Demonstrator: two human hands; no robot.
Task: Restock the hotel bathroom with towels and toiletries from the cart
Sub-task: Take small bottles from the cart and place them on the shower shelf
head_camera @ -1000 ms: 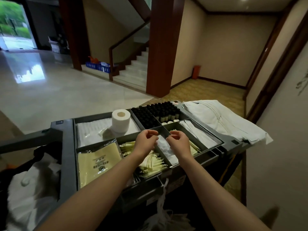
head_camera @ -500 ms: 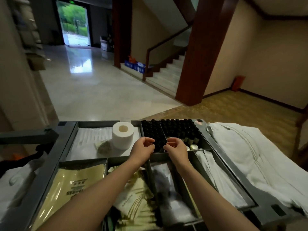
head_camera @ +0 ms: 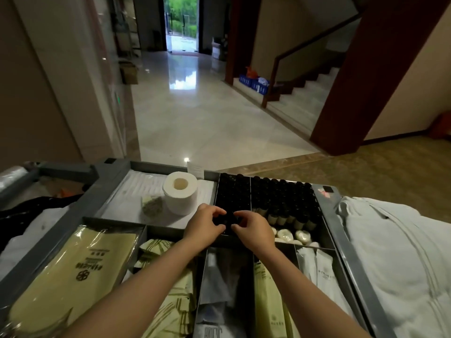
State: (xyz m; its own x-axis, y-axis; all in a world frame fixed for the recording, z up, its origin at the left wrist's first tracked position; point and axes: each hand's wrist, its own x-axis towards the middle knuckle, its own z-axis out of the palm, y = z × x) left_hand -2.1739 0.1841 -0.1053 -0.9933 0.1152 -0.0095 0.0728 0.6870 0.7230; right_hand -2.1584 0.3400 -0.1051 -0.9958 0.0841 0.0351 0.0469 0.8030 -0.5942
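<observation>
Cart: one grey housekeeping cart tray [head_camera: 327,215], split into open compartments.
Bottles: small black-capped toiletry bottles [head_camera: 283,198] fill two side-by-side compartments at the far edge of the tray. There are too many, and they are too dark, to count. All stand upright with caps up, so their long axis is vertical.
Left hand: the left hand [head_camera: 205,226] is over the near end of the left-side bottle compartment. Its fingers are curled, thumb and forefinger bent into a C at the caps.
Right hand: the right hand [head_camera: 253,231] is just beside it, with its fingers curled the same way.
Grip: I cannot tell whether either hand pinches a bottle, because the gap is dark.
Roll: one white toilet paper roll [head_camera: 180,196] stands on end with its core hole up, left of the bottles.
Soaps: at least four round white wrapped soaps [head_camera: 285,235] lie just in front of the right-side bottles.
Sachets: two white flat sachets [head_camera: 317,267] lie in the near right compartment.
Pack: one yellow-green plastic-wrapped pack [head_camera: 73,272] lies flat at the near left.
Linen: folded white towelling [head_camera: 390,252] lies on the right side of the cart.
</observation>
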